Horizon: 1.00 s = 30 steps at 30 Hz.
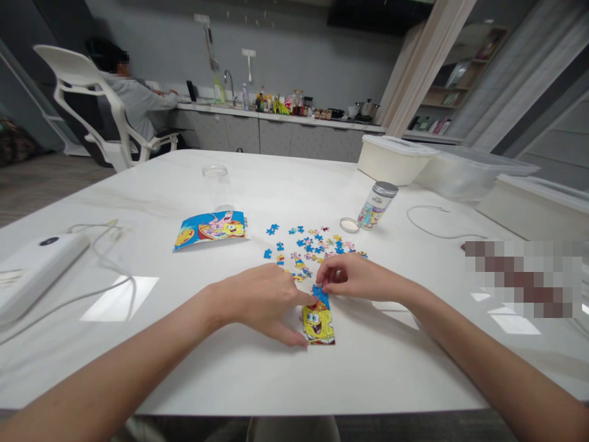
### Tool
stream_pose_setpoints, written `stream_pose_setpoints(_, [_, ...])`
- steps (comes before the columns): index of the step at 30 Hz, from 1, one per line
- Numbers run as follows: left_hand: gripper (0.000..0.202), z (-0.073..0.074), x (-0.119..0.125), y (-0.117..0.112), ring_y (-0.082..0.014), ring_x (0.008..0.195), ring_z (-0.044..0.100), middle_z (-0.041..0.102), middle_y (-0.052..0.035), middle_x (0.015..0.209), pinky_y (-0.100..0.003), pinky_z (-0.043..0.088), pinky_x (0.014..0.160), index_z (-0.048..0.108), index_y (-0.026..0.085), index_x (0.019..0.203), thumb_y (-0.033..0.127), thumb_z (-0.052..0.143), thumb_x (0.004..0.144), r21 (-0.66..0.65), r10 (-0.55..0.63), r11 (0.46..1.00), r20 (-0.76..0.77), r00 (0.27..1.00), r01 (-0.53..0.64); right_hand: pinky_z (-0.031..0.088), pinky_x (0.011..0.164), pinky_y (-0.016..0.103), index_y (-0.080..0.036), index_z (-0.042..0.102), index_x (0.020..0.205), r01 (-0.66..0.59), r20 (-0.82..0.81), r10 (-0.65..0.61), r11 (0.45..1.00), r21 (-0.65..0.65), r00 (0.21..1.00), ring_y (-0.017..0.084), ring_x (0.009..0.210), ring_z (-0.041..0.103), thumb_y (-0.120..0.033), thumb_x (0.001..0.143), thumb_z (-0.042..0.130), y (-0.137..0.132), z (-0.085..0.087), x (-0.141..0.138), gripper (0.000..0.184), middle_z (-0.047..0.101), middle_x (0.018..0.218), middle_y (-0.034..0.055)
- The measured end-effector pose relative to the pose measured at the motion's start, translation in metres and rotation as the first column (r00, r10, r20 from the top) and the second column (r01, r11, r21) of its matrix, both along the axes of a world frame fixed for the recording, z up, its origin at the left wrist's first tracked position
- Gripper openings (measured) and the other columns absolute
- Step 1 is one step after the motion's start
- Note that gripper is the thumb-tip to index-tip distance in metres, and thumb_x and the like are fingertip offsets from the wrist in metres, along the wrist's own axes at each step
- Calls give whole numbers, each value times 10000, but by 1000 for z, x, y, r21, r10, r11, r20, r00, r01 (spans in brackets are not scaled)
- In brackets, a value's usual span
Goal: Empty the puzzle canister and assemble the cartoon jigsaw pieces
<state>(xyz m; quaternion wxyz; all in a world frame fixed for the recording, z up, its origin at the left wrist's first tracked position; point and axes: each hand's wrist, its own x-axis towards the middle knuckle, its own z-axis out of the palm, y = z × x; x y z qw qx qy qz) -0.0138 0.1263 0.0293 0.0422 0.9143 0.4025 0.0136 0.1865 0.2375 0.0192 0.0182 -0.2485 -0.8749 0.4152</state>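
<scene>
A partly joined jigsaw puzzle (318,326) with a yellow cartoon face lies flat near the table's front. My left hand (262,299) rests at its left side, index finger stretched onto the upper part and thumb apart near the lower left corner. At the top edge my right hand (354,277) pinches a blue puzzle piece (317,291) against the joined part; its fingertips partly hide the piece. Beyond both hands, loose puzzle pieces (306,241) are scattered, many of them blue. A curved picture sheet (211,231) with the same cartoon characters lies to the left.
A printed canister (378,205) stands behind the pieces beside a ring-shaped lid (350,225). Farther left is a clear jar (216,187). White bins (391,161) line the right back. A white power box (41,270) with cables sits left. A seated person (133,101) is beyond the table.
</scene>
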Motion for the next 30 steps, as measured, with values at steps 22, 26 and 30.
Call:
stream_pose_setpoints(22, [508, 0, 1, -2, -154, 487, 538, 595, 32, 535, -252, 293, 464, 642, 249, 1145, 606, 678, 785, 31, -14, 999, -13, 1000, 14, 452, 681, 274, -193, 697, 882, -37, -45, 43, 990, 134, 998, 149, 770, 620, -255, 885, 541, 10, 10, 7, 168, 717, 869, 28])
stream_pose_setpoints(26, [419, 0, -3, 0, -146, 484, 537, 608, 20, 559, -258, 279, 471, 632, 217, 1088, 575, 589, 875, 85, 8, 996, -42, 999, -4, 440, 671, 268, -194, 693, 903, -65, -60, 75, 987, 148, 995, 136, 742, 594, -284, 904, 540, 15, 6, 9, 178, 705, 865, 23])
stream_pose_setpoints(30, [248, -4, -10, 5, -129, 462, 524, 620, 7, 569, -279, 250, 469, 630, 182, 1031, 337, 443, 982, 190, 59, 981, -117, 991, -36, 430, 651, 268, -188, 686, 906, 13, -93, 6, 979, 205, 996, 125, 698, 571, -289, 910, 539, 16, 3, 9, 179, 682, 840, 27])
